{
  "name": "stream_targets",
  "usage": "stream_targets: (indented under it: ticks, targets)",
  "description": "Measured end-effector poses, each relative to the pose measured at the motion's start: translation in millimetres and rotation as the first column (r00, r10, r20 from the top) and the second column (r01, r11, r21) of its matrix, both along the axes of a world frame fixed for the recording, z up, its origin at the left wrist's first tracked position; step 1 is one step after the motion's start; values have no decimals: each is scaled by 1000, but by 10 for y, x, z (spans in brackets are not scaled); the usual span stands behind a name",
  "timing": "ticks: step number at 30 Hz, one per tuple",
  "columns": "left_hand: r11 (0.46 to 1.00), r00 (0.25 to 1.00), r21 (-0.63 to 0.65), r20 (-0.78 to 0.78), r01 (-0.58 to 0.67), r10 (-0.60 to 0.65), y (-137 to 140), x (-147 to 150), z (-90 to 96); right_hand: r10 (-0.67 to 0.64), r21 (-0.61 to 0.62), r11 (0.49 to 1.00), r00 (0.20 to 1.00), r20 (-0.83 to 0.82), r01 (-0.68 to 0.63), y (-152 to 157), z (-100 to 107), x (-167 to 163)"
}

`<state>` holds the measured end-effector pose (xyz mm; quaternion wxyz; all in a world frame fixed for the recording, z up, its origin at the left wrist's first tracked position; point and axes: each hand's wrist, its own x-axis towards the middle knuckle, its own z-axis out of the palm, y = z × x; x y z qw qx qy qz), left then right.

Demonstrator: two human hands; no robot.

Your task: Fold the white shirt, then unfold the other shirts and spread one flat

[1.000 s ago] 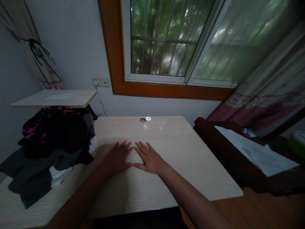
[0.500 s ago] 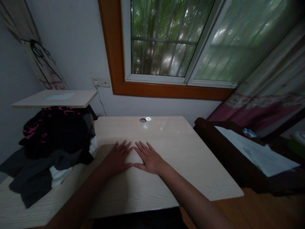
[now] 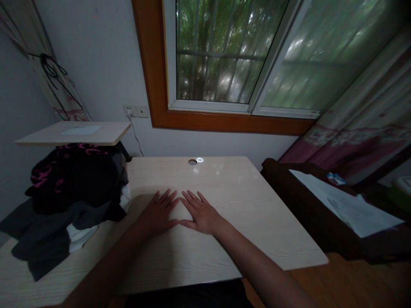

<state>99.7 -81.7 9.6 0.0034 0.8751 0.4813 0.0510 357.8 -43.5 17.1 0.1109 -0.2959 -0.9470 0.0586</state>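
Observation:
Both palms lie flat on a pale wood-grain desk [image 3: 250, 214]. My left hand [image 3: 158, 216] has its fingers spread and holds nothing. Beside it, my right hand [image 3: 201, 214] also rests with fingers apart and nothing in it. The thumb tips meet or nearly meet between the hands, and the forefingers come close together. Left of my left hand is a heap of clothes [image 3: 77, 184], black with pink marks, dark grey and white, lying on the desk.
A small raised shelf [image 3: 112, 133] with a paper sheet [image 3: 81, 130] overhangs the clothes. Near the back edge is a round cable hole [image 3: 192, 162]. A cord [image 3: 137, 139] hangs from a wall socket. At right stands dark brown furniture [image 3: 308, 205] bearing a pale sheet [image 3: 340, 205].

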Motion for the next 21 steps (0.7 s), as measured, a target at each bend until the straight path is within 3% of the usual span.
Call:
stream_targets:
  ticks: [21]
  targets:
    - [1000,1000,-11,-11,0,0,-3,5,23,-1,-2,1000,1000,12,1,-3,-8,-5]
